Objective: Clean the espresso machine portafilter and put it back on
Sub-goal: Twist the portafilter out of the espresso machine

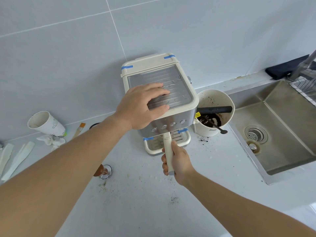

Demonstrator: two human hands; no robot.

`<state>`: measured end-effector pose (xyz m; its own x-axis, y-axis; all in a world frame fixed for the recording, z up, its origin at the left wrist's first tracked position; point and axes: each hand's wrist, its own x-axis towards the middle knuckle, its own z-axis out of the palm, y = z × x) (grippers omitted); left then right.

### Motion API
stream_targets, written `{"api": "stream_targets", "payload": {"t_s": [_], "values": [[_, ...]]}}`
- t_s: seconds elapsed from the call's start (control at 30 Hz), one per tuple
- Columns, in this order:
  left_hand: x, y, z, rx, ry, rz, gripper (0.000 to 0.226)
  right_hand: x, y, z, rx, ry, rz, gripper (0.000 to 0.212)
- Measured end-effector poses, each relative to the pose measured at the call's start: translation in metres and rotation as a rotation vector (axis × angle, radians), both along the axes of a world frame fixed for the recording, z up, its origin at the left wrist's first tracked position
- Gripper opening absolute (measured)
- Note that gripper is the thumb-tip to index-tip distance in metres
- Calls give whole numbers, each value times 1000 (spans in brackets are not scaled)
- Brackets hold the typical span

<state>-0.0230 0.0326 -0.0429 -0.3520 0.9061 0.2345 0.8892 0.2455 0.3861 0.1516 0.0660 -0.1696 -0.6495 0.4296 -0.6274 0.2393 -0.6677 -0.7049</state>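
Note:
A cream and steel espresso machine stands on the white counter against the tiled wall. My left hand lies flat on its top tray, fingers spread, pressing on it. My right hand is wrapped around the cream handle of the portafilter, which points toward me from under the machine's front. The portafilter's basket end is hidden beneath the machine, above the drip tray.
A white knock box with coffee grounds and a black bar stands right of the machine, a steel sink beyond it. A tamper, a paper cup, a brush and wipes lie to the left. Grounds speckle the counter.

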Motion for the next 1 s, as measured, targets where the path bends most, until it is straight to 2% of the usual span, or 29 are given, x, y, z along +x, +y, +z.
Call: {"api": "stream_targets", "payload": {"t_s": [0.17,0.33,0.43,0.63,1.0], "values": [[4,1,0,0,7,14,47,-10,-16,4,10,-27,-79,43],[5,0,2,-12,-14,26,47,-41,-52,8,-52,23,-215,29],[5,-1,2,-21,-9,28,46,-40,-56,4,2,59,-157,18],[4,-2,1,-21,-16,33,45,-32,-48,-4,29,119,-34,16],[2,-1,2,-29,0,7,46,-58,-50,-12,-51,212,-17,24]]}}
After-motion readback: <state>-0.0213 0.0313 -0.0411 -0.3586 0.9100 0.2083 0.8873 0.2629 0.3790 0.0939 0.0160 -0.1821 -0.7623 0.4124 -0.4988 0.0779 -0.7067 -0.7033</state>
